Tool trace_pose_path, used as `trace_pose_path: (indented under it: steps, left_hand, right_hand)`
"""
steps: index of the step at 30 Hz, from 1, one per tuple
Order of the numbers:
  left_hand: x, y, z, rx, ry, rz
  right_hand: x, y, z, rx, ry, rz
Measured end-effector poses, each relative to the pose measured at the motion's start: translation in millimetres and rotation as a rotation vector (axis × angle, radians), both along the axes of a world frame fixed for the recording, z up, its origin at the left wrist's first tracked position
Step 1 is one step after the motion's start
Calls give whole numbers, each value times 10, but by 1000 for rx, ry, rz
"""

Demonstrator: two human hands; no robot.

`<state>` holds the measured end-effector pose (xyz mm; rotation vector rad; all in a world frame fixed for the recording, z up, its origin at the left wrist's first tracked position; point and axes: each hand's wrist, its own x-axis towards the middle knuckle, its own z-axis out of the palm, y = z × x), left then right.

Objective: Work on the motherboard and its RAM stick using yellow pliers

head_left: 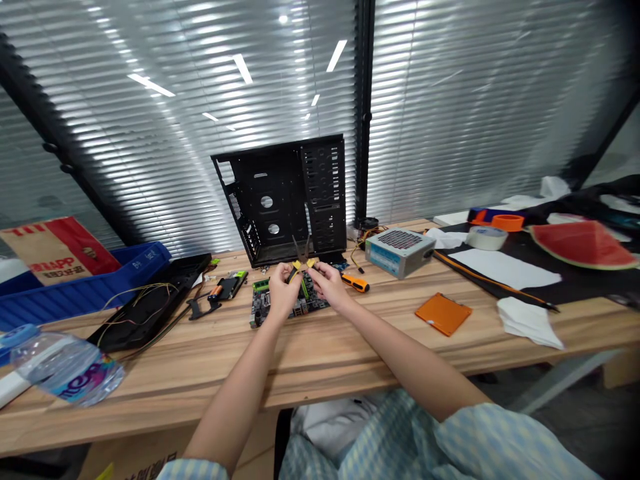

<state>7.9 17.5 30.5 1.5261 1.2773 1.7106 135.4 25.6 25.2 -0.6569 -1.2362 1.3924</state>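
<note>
My left hand (284,288) and my right hand (329,285) are close together over the middle of the table. Between them is a pair of pliers (297,265) with yellow-and-black handles. Each hand is closed on one handle, and the two thin dark jaws point away from me, spread apart. Right below lies a green and black motherboard (260,310), partly covered by my hands. Behind it a black computer case (285,183) stands against the blinds. An orange-handled screwdriver (356,283) rests just right of my right hand.
To the right are a power supply (400,252) with cables and an orange square case (443,313). On the left lie a black panel (150,313), a blue bin (135,263) and a water bottle (70,367) on its side. White paper (530,322) is near the right edge.
</note>
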Motion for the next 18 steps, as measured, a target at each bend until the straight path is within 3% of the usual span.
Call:
trace_pose_path:
  steps: [8,18]
  left_hand:
    - [37,-17,77,-216,-319,-179]
    - [53,19,80,-306,-382,-104]
  right_hand:
    - [3,57,-12,-72,68,14]
    - [-12,101,-46,-117,45,-35]
